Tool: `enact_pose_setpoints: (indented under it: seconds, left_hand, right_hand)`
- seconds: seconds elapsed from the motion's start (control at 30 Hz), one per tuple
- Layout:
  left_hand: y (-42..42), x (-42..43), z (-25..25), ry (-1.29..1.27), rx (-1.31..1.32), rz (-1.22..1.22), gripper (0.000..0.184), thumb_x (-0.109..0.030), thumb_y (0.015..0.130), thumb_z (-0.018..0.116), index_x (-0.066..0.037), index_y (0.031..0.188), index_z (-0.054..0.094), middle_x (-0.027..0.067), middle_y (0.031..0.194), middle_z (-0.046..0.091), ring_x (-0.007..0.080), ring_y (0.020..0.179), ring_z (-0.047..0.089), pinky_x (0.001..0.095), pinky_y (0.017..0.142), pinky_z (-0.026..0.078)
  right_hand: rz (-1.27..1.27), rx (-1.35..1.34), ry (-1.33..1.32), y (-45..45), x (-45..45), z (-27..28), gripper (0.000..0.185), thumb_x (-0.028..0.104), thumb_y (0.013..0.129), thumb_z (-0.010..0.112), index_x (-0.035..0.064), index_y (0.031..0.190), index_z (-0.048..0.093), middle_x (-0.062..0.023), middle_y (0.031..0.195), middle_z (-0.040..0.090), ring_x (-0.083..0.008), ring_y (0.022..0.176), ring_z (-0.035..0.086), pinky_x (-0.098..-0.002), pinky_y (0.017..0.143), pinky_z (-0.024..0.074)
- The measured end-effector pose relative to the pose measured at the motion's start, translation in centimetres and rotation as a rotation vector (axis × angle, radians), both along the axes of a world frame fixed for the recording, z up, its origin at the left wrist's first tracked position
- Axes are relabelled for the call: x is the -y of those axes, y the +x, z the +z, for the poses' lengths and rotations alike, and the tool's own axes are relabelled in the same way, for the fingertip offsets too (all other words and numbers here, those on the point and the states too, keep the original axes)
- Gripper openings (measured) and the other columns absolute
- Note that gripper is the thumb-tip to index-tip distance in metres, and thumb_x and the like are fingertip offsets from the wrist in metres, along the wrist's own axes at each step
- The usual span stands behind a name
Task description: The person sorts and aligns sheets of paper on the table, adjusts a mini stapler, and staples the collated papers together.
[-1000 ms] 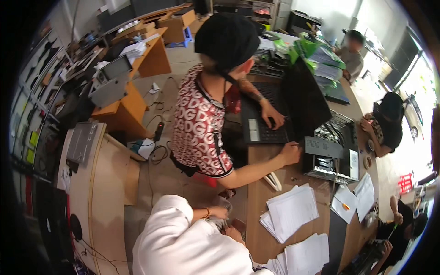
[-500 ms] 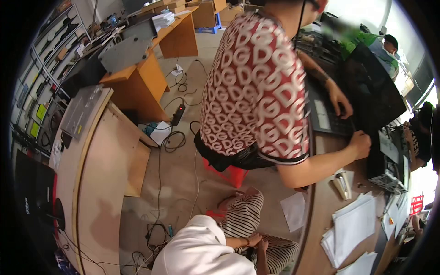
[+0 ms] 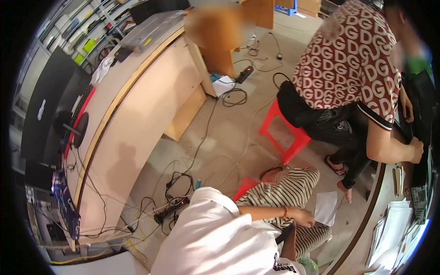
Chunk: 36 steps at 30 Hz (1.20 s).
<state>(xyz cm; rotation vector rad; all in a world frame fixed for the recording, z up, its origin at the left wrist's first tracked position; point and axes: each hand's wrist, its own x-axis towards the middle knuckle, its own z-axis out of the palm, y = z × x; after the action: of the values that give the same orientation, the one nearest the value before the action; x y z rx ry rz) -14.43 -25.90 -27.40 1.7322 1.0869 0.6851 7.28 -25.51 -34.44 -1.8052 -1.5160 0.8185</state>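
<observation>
My left hand [image 3: 302,217], with a bracelet at the wrist, rests over my lap in striped trousers [image 3: 279,190]. Its fingers look curled together, and anything inside them is hidden. Below it shows my right forearm [image 3: 289,245], with the fingers of that hand out of clear sight. A white sleeve [image 3: 213,206] covers my left shoulder. Beyond my knees, a sheet of paper [image 3: 326,208] lies on the floor.
A co-worker in a patterned shirt [image 3: 346,64] sits on a red stool [image 3: 285,135] by the desk at right, which bears paper stacks [image 3: 392,229]. Cables [image 3: 181,183] and a power strip [image 3: 245,74] lie on the floor. Left stands a wooden table [image 3: 142,101] with a monitor [image 3: 46,105].
The view has swung left and down, so the co-worker and desk appear farther right. My hands, together half a second ago, now look apart, the left one over my thigh.
</observation>
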Motion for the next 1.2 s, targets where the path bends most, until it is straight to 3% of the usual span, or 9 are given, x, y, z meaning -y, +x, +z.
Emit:
enact_pose_setpoints:
  seconds: [0.07,0.13,0.2,0.23,0.27,0.4,0.5,0.77,1.2]
  left_hand:
    - [-3.6,1.0,4.9,0.067,0.295,0.145,0.024,-0.018,0.081,0.048,-0.003,0.097,0.058,0.0137,0.086,0.061,0.0212,0.078,0.058,0.0305,0.07,0.046]
    - [-9.8,4.8,13.5,0.221,0.447,0.305,0.021,-0.016,0.081,0.05,-0.002,0.094,0.058,0.011,0.083,0.062,0.0185,0.076,0.058,0.0288,0.07,0.045]
    - [-15.3,9.7,20.8,0.267,0.301,0.539,0.016,-0.014,0.081,0.056,-0.002,0.091,0.06,0.0054,0.085,0.061,0.0095,0.071,0.057,0.0229,0.064,0.045]
    - [-16.6,11.7,21.5,0.345,0.448,0.69,0.01,-0.01,0.079,0.057,-0.002,0.085,0.059,0.0044,0.08,0.059,0.0068,0.066,0.053,0.0205,0.059,0.042]
    - [-17.9,14.1,25.2,0.578,0.264,0.838,0.005,-0.008,0.077,0.059,-0.003,0.078,0.059,0.0038,0.074,0.058,0.0115,0.07,0.055,0.0252,0.064,0.043]
    - [-20.0,19.9,30.0,1.573,-0.135,1.185,0.063,-0.047,0.07,0.057,0.0,0.11,0.043,0.0119,0.11,0.042,0.025,0.103,0.04,0.0402,0.088,0.028]
    - [-19.4,19.2,32.8,1.932,-0.283,1.264,0.063,-0.047,0.071,0.056,-0.001,0.111,0.042,0.0118,0.111,0.042,0.0251,0.104,0.039,0.0406,0.088,0.028]
    - [-16.2,12.6,34.8,2.073,-0.275,1.242,0.061,-0.046,0.072,0.055,-0.002,0.112,0.041,0.0115,0.114,0.04,0.0255,0.106,0.038,0.0419,0.089,0.027]
    - [-9.5,1.4,36.5,2.216,0.168,1.175,0.058,-0.044,0.074,0.053,-0.004,0.114,0.04,0.0109,0.118,0.038,0.026,0.109,0.036,0.0439,0.09,0.025]
  right_hand:
    - [0.037,0.011,-0.002,-0.1,0.5,0.2,0.028,0.023,0.085,0.038,0.0022,0.081,0.056,-0.0144,0.076,0.058,-0.0278,0.068,0.057,-0.0369,0.063,0.0454]
    - [0.079,0.015,-0.022,-0.7,1.4,-0.3,0.028,0.023,0.085,0.038,0.0022,0.081,0.056,-0.0145,0.076,0.058,-0.028,0.068,0.057,-0.037,0.062,0.0454]
    - [0.091,0.016,-0.016,-1.1,1.9,-0.2,0.028,0.024,0.085,0.038,0.0022,0.081,0.056,-0.0146,0.076,0.058,-0.0282,0.068,0.057,-0.0372,0.062,0.0454]
    - [0.103,0.018,-0.022,-1.1,2.3,-0.3,0.028,0.024,0.085,0.038,0.0022,0.081,0.056,-0.0147,0.076,0.058,-0.0283,0.068,0.057,-0.0373,0.062,0.0453]
    - [0.112,0.013,-0.021,-1.0,2.6,-0.3,0.028,0.024,0.085,0.038,0.0022,0.081,0.056,-0.0148,0.076,0.058,-0.0284,0.067,0.057,-0.0373,0.062,0.0453]
    - [0.128,0.019,-0.02,-1.3,3.7,-0.3,0.029,0.024,0.085,0.038,0.0022,0.081,0.056,-0.015,0.075,0.058,-0.0287,0.067,0.057,-0.0376,0.062,0.0452]
    - [0.139,0.026,-0.017,-1.9,4.5,-0.8,0.029,0.025,0.085,0.038,0.0022,0.082,0.056,-0.0152,0.075,0.058,-0.029,0.067,0.057,-0.0379,0.062,0.0452]
    - [0.145,0.03,-0.054,-2.6,5.5,-1.6,0.029,0.026,0.085,0.039,0.0022,0.082,0.056,-0.0157,0.074,0.058,-0.0297,0.067,0.057,-0.0385,0.061,0.045]
    - [0.184,0.057,-0.168,-5.4,2.3,-5.1,0.03,0.027,0.085,0.039,0.0022,0.082,0.056,-0.0165,0.073,0.058,-0.0308,0.066,0.057,-0.0395,0.06,0.0448]
